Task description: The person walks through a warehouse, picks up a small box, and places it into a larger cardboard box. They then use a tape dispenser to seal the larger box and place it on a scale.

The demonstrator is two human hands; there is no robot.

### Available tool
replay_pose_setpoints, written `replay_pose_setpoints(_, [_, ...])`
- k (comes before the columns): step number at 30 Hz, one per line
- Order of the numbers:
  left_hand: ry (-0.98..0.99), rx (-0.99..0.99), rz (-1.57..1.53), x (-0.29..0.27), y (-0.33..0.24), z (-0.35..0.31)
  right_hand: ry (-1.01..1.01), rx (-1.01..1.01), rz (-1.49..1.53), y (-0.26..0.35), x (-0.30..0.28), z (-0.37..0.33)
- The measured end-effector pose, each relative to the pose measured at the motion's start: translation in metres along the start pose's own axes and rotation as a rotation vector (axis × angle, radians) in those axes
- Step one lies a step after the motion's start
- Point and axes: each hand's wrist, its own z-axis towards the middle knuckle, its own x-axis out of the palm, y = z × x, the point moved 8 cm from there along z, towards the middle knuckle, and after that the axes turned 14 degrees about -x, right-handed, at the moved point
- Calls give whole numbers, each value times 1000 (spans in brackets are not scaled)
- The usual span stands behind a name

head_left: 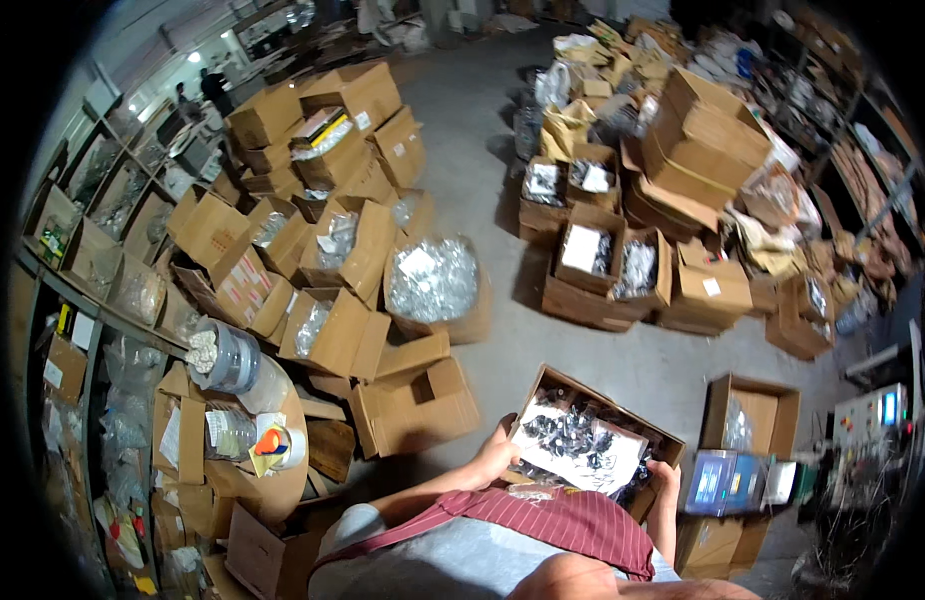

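An open cardboard box [633, 408] is held in front of my body, between both hands. My left hand [495, 455] grips its left side, with some of the fingers hidden by the box. At the right near corner, my right hand [666, 485] is closed on the box edge. Inside lie many small, shiny black pieces [565, 412], too small to name, some in clear plastic. A white paper sheet [573, 458] rests among them, with dark pieces on top of it.
To the right stand a scale with a blue display [728, 482] and a control panel [871, 425]. An open carton [423, 400] sits on the floor at left, near a round table [291, 400]. Stacked cartons [358, 95] and filled boxes [593, 308] line both sides of the grey floor [463, 150].
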Motion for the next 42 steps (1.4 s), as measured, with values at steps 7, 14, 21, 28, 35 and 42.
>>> replay_pose_setpoints(7, [-260,-106,-209,-69,-50,94,393,103,-122,72,186,214])
replay_pose_setpoints(14, [-359,113,-37,-170,-140,201,800,115,-209,67,399,386])
replay_pose_setpoints(21, [-378,144,-560,-244,-322,268,793,84,-231,112,543,514])
replay_pose_setpoints(28, [-367,61,-794,-322,-436,424,744,89,-243,78,623,699])
replay_pose_setpoints(35, [-415,48,-827,-393,-628,496,664,91,-215,100,757,876])
replay_pose_setpoints(42, [-512,306,-839,-462,-610,575,912,548,-204,56,870,964])
